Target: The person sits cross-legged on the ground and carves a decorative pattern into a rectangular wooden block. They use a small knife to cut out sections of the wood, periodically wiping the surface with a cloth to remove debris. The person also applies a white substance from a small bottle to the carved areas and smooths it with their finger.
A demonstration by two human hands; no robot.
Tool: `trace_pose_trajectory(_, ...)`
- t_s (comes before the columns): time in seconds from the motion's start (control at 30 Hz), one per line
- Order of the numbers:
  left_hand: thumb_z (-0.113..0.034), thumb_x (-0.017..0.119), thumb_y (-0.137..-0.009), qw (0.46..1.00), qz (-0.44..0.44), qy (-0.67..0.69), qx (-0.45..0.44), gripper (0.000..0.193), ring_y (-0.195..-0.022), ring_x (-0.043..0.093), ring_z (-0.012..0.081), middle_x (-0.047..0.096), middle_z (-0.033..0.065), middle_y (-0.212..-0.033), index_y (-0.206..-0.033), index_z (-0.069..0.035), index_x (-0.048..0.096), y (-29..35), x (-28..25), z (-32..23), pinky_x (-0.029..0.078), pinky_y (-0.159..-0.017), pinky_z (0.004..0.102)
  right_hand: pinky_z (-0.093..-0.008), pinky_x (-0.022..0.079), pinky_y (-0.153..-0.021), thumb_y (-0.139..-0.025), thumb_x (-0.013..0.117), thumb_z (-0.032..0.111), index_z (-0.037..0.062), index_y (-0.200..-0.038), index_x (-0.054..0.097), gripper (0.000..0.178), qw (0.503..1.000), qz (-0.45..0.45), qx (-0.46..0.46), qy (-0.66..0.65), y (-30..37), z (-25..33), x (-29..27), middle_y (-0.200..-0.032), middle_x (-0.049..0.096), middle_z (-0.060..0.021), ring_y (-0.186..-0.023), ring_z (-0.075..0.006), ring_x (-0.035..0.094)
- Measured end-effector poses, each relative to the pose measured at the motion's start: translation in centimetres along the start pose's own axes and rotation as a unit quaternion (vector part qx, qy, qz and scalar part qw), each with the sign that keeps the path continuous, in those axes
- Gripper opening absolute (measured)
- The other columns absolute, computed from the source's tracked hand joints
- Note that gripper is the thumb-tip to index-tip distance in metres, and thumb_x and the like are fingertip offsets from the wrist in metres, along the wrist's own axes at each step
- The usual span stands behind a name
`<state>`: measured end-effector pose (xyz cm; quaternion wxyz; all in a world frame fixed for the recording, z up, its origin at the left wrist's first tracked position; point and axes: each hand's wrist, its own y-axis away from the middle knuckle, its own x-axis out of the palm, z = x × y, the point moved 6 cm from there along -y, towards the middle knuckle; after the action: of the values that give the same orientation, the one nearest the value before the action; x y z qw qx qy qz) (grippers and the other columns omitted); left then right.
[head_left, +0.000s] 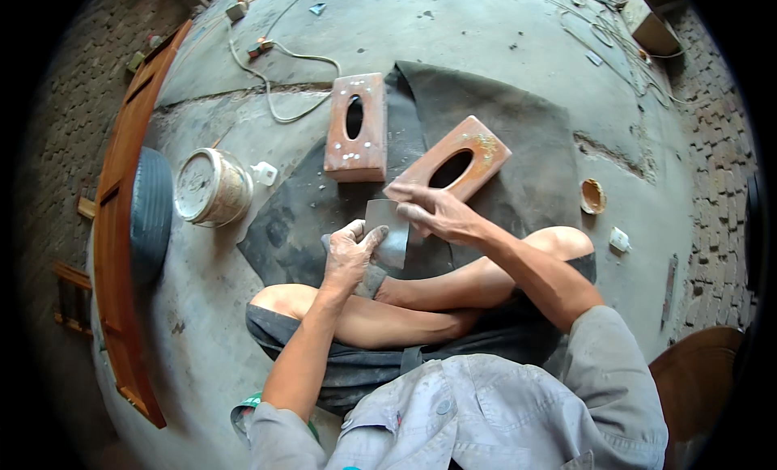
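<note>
In my left hand (350,253) is a grey rectangular sheet that looks like sandpaper (388,237), pinched between thumb and fingers over my crossed legs. My right hand (437,214) reaches across the sheet's right edge with fingers stretched out and a little blurred; whether they touch the sheet or the box behind is unclear. Just beyond those fingers, a reddish-brown wooden tissue box (484,156) with an oval opening lies aslant, one corner partly covered by the hand. Farther left sits a second tissue box (371,152), dotted with pale filler spots.
Under both boxes spreads a dark mat (518,122). To the left are a stained white bucket (230,187), a tyre (152,215) and a long wooden panel (121,203). A small bowl (593,196) and a white plug-like piece (620,240) lie right. A cable (279,116) crosses the floor.
</note>
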<state>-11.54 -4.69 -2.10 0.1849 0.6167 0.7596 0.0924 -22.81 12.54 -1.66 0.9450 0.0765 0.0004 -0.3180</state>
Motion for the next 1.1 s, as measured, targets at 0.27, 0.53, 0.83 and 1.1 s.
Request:
trace_pose_trajectory(0.27, -0.023, 0.083, -0.095, 0.968, 0.154, -0.126, 0.154, 0.026, -0.07, 0.064, 0.0139, 0.073, 0.0059, -0.086, -0.094, 0.002, 0.074, -2.9, 7.6, -2.9, 0.051, -0.065, 0.0298, -0.0297, 0.063, -0.059, -0.103, 0.071, 0.043, 0.0037, -0.134, 0.063, 0.05, 0.911, -0.009, 0.238, -0.336, 8.9, -3.8, -0.8, -0.108, 0.075, -0.0083, -0.089, -0.018, 0.076)
trace_pose_trajectory(0.53, -0.035, 0.072, -0.098, 0.813, -0.152, -0.419, 0.375, 0.066, -0.139, 0.05, 0.0391, 0.06, 0.0206, -0.144, -0.151, 0.0, 0.054, -10.4, 8.9, 0.2, 0.034, -0.119, 0.0541, -0.0493, 0.049, -0.115, -0.088, 0.058, 0.002, -0.0042, -0.143, 0.059, 0.055, 0.845, -0.286, 0.038, 0.45, 4.1, -3.6, -10.9, -0.14, 0.063, -0.031, -0.135, -0.0418, 0.061)
trace_pose_trajectory(0.83, -0.033, 0.068, -0.102, 0.821, -0.193, -0.381, 0.379, 0.055, -0.119, 0.061, 0.0326, 0.067, 0.0129, -0.126, -0.148, -0.005, 0.061, -10.5, 9.3, 0.2, 0.045, -0.105, 0.0503, -0.0479, 0.041, -0.123, -0.081, 0.062, 0.004, -0.0145, -0.143, 0.053, 0.066, 0.766, -0.354, -0.024, 0.536, 4.0, -5.2, -11.0, -0.15, 0.054, -0.0351, -0.142, -0.0459, 0.053)
trace_pose_trajectory(1.1, -0.045, 0.071, -0.097, 0.825, -0.184, -0.401, 0.352, 0.07, -0.123, 0.059, 0.0332, 0.065, 0.0147, -0.133, -0.151, -0.003, 0.058, -10.2, 9.7, 0.0, 0.043, -0.108, 0.0503, -0.0484, 0.035, -0.128, -0.084, 0.061, 0.006, -0.0132, -0.151, 0.046, 0.072, 0.756, -0.305, -0.002, 0.579, 3.3, -6.8, -12.0, -0.156, 0.046, -0.0387, -0.149, -0.0476, 0.045)
